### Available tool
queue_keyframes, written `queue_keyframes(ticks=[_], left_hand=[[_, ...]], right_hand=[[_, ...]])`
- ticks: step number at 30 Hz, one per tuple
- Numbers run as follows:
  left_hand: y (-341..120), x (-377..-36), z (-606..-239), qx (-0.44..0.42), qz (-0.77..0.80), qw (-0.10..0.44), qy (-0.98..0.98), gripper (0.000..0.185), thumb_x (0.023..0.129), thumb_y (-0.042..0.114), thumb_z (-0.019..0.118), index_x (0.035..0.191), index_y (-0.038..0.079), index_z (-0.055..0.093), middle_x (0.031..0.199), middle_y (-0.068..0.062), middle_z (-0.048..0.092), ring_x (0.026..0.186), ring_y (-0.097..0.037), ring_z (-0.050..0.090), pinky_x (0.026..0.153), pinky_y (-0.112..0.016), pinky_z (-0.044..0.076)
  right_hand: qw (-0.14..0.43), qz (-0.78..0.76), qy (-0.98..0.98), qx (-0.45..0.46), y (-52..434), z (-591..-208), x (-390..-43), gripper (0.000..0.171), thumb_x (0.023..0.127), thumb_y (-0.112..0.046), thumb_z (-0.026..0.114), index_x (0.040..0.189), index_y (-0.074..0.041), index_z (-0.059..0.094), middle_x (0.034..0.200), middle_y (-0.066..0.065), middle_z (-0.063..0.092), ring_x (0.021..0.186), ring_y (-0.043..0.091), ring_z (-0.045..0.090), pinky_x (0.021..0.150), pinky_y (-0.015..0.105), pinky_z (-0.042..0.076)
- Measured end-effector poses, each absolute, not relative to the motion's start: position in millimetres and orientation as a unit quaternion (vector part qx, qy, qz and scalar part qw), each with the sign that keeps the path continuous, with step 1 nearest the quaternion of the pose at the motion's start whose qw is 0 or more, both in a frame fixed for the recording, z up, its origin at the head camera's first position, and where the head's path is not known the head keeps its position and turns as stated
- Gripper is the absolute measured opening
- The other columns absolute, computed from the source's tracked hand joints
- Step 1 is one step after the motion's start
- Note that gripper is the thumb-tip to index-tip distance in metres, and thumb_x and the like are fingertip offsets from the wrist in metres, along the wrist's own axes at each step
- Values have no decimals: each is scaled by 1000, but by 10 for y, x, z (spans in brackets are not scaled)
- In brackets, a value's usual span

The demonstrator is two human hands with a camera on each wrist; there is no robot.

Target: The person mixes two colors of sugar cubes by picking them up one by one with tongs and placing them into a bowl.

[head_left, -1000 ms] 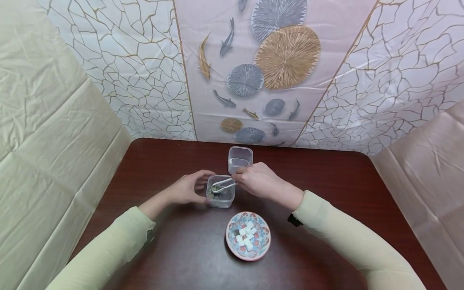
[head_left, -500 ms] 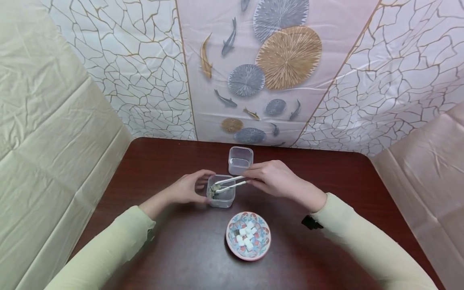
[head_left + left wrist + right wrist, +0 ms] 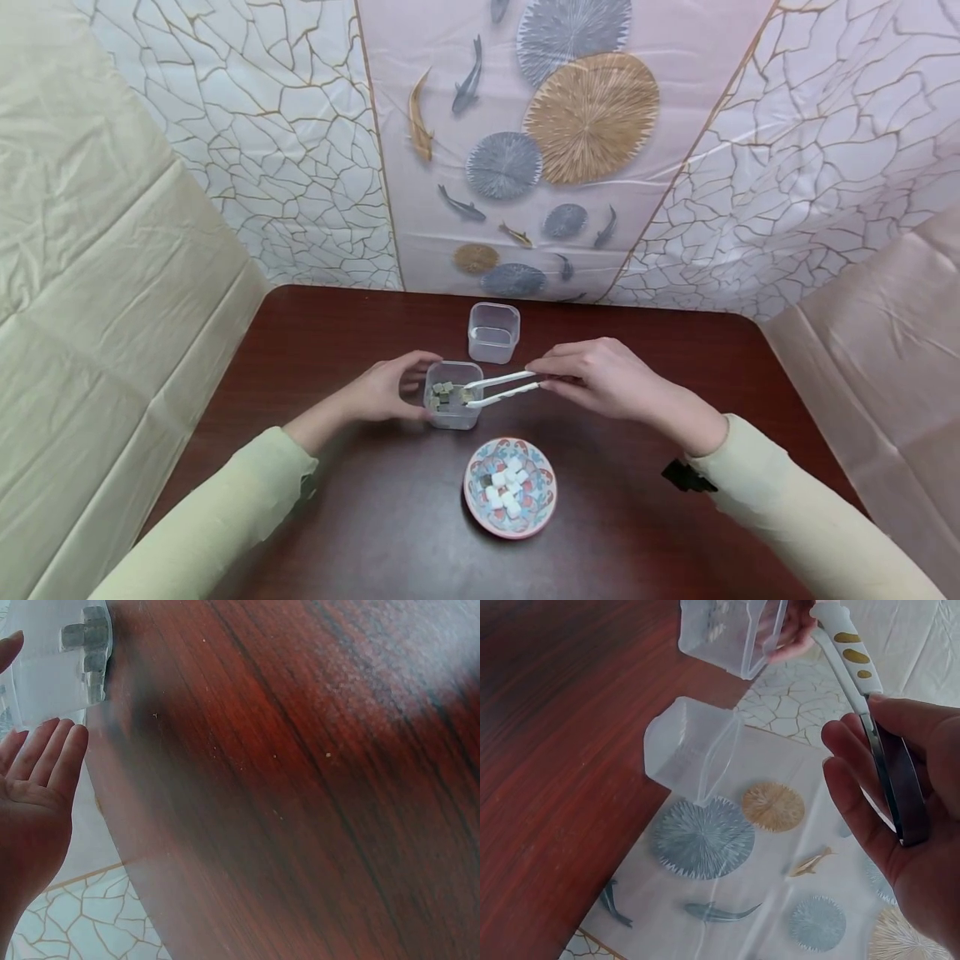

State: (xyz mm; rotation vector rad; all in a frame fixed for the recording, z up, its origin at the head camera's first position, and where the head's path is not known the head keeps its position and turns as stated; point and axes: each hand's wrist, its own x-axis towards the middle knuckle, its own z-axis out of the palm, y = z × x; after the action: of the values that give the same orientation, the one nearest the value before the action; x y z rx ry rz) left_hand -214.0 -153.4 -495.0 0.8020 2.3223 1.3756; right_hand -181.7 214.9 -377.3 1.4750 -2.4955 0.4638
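- The right hand pinches a pair of tongs near their rear end, fingers curled round the handle; the tongs are white with gold oval marks on the arm, and their two arms stand slightly apart.
- The tips of the tongs reach over the right rim of a small clear plastic container on the dark red wooden worktop.
- This container is square with rounded corners and holds several small dark grey cubes.
- The left hand steadies the container from its left side, fingers loosely curved against the wall, thumb towards the near corner.
- A second clear container stands just behind, apart from the first.
- Nearer the person sits a patterned bowl with white and dark cubes.
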Motion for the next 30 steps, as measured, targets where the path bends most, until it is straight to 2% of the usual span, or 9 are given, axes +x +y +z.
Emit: queue_keyframes(ticks=[5,12,19,30], left_hand=[[-1543,-2140,-4972,282,474,160,818,82,81,10,94,151,3,51,145,-19,63,139,-38,60,112,-46,54],[-1527,-2141,-4955,282,481,164,814,82,81,9,94,151,3,51,146,-21,63,139,-39,59,113,-47,53],[-1538,-2140,-4946,282,478,160,816,82,81,10,94,150,2,52,144,-20,64,138,-39,60,113,-47,54],[-1542,-2140,-4950,292,495,162,802,82,82,6,93,151,0,50,148,-24,60,139,-42,58,115,-49,51]], right_hand=[[116,148,-846,500,2149,-3795,-1839,25,94,-12,81,119,-13,80,101,-6,76,82,5,69,64,33,59],[117,148,-845,501,2209,-3755,-1776,27,91,-9,82,117,-14,81,100,-7,76,81,2,69,63,32,58],[96,146,-838,517,2340,-3723,-1583,28,89,-6,83,116,-14,81,100,-9,76,84,1,70,65,31,61],[37,101,-838,535,2409,-3799,-1329,30,88,-7,85,116,-15,80,103,-10,75,81,-1,68,63,26,59]])
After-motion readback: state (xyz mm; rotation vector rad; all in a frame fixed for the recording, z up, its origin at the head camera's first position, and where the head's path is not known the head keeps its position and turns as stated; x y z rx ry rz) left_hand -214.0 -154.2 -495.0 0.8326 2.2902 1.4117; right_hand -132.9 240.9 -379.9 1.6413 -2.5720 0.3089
